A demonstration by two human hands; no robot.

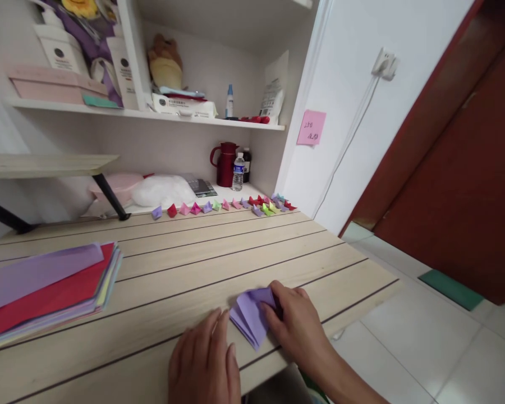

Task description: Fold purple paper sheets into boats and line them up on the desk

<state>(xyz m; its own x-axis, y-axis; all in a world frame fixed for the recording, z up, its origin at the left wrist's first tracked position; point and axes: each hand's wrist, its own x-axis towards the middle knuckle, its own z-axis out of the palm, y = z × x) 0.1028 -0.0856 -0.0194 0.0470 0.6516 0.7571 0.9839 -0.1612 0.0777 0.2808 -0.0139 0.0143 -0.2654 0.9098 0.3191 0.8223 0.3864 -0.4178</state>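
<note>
A folded piece of purple paper point(250, 315) lies on the wooden table near its front edge, with several layers and creases showing. My right hand point(297, 322) pinches its right corner between thumb and fingers. Just left of the paper, my left hand point(206, 359) rests flat on the tabletop, fingers stretched out and the fingertips close to the paper's left edge. Whether those fingertips touch the paper I cannot tell.
Colored paper sheets point(59, 286) are stacked at the left. Several small folded paper boats point(196, 208) line the table's back edge. Behind them stand a red jug point(226, 165) and a water bottle point(238, 173). A small raised stand point(46, 164) is at the back left.
</note>
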